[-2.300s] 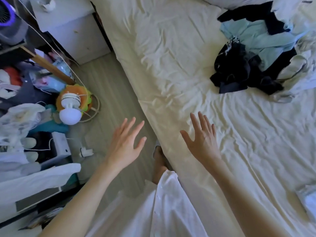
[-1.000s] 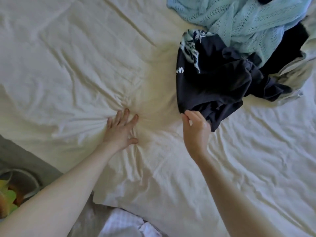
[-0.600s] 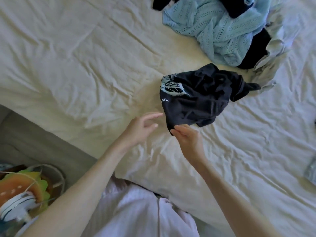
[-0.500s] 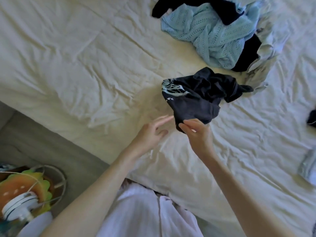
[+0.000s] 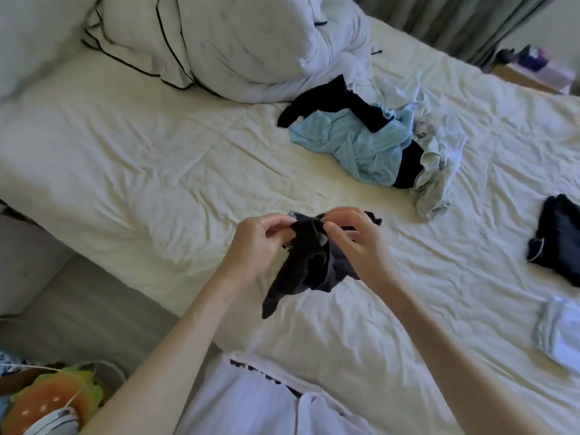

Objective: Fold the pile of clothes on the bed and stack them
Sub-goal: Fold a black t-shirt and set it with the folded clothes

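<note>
A: We're over the bed (image 5: 157,158) and both hands are busy. Our left hand (image 5: 255,246) pinches the top edge of a black garment (image 5: 309,265), and our right hand (image 5: 354,243) pinches the same edge just beside it, fingers curled round the cloth.

B: So the garment is up in the air between our hands, hanging above the sheet near our side of the bed. One corner trails down to a point.

A: It looks thin and limp, no stiffness at all. We judge it light, and it will sag wherever we aren't holding it.

B: Which means the grip matters. We want a seam or hem, a corner in each hand, and then our hands go apart to open it flat.

A: Right now it's bunched, so we can't tell what sort of garment it is.

B: Soft cloth can slide through a loose pinch, so we should grip it firmly.

A: The rest of the pile (image 5: 370,146) waits well apart from us, up by the pillows (image 5: 219,42): a light blue knit with dark pieces tangled in.

B: Over at the right edge lie another dark piece (image 5: 558,240) and a pale folded item (image 5: 558,331).

A: Plenty left to fold, then.
</note>
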{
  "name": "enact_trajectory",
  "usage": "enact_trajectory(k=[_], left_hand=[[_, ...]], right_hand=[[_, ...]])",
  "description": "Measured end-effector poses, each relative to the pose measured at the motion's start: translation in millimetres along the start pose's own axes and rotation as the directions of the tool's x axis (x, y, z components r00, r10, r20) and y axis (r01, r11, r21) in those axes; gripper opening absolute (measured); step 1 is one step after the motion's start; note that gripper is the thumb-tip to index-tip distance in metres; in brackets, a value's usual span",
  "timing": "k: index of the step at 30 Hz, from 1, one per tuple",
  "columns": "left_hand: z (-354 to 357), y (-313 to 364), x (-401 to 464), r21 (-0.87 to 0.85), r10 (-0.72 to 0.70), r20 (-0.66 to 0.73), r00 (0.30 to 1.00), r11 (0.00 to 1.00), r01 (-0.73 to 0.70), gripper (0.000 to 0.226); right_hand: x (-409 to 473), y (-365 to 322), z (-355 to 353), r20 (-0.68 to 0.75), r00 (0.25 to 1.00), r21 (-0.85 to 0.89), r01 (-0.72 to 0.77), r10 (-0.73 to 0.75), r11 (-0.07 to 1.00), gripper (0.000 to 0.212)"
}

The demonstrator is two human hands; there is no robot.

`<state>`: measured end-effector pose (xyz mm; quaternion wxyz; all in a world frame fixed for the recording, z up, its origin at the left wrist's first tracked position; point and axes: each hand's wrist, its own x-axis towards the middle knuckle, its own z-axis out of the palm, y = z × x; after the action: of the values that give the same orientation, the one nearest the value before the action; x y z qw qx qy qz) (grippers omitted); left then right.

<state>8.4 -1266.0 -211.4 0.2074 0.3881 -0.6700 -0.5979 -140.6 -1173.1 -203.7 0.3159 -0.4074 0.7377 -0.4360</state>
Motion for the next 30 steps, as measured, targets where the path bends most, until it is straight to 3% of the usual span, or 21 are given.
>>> enact_trajectory(k=[3,7,11,13,15,20,22,26,30], left_hand=[[-27.5,39.2,1.4,0.024,0.078,0.025,0.997,0.997,-0.079,0.027],[-58.8,74.6,4.5,0.119,0.163,0.015,0.987,0.979,-0.163,0.030],[-78.5,68.3,-4.5,0.088,0.132,-0.086,0.987,0.988,-0.125,0.019],[-75.5,55.9,-16.0,0.014,0.099,-0.062,0.993,0.995,-0.098,0.012],[-63.9,44.2,-26.3,0.015,0.061,-0.012,0.998,0.998,-0.061,0.023],[-62.1,31.3,-25.4,0.288,0.140,-0.217,0.966,0.955,-0.074,0.015],[-80.4,35.2,-21.7,0.334,0.136,-0.184,0.973,0.940,-0.069,0.011],[-113.5,60.5,-14.9,0.369,0.115,-0.051,0.992,0.925,-0.089,0.011],[-131.6,94.3,-9.1,0.384,0.216,-0.043,0.975,0.905,-0.184,0.013]], right_hand=[[2.0,-12.2,4.5,0.131,0.991,-0.095,0.046,-0.034,0.994,0.024],[10.6,-34.2,4.4,-0.020,0.998,-0.117,0.057,-0.060,0.992,0.025],[23.1,-69.8,-3.0,0.071,0.996,-0.071,0.062,-0.057,0.996,0.016],[26.2,-87.1,4.2,0.095,0.991,-0.086,0.098,-0.090,0.991,0.012],[27.2,-102.2,14.6,0.119,0.986,-0.075,0.125,-0.116,0.989,0.009],[34.4,-127.2,7.3,0.153,0.980,-0.049,0.133,-0.124,0.990,0.011],[40.3,-132.5,-9.0,0.176,0.975,-0.109,0.156,-0.136,0.982,0.011],[46.5,-133.1,-32.3,0.377,0.916,-0.290,0.262,-0.141,0.920,0.009],[51.7,-118.8,-42.5,0.268,0.933,-0.411,0.337,-0.242,0.847,0.015]])
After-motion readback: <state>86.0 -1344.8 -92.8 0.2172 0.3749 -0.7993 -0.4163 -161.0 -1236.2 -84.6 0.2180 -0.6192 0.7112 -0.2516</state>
